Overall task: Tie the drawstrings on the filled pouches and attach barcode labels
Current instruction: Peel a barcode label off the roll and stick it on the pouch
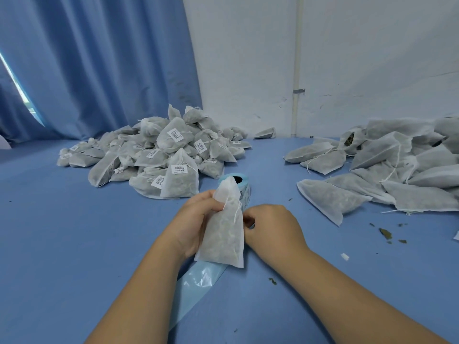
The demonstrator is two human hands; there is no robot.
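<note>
Dozens of labelled pouches (159, 155) beyond the left hand (198, 219)'s fingers, unlabelled pouches (397, 175) beyond the right hand (270, 227)'s fingers — judged roughly midway. Left fingers grip a cinched pouch (223, 239); right fingers curl beside it — grasp unclear.

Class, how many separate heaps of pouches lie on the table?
2: a labelled heap at back left, an unlabelled heap at right, running out of view.
</note>
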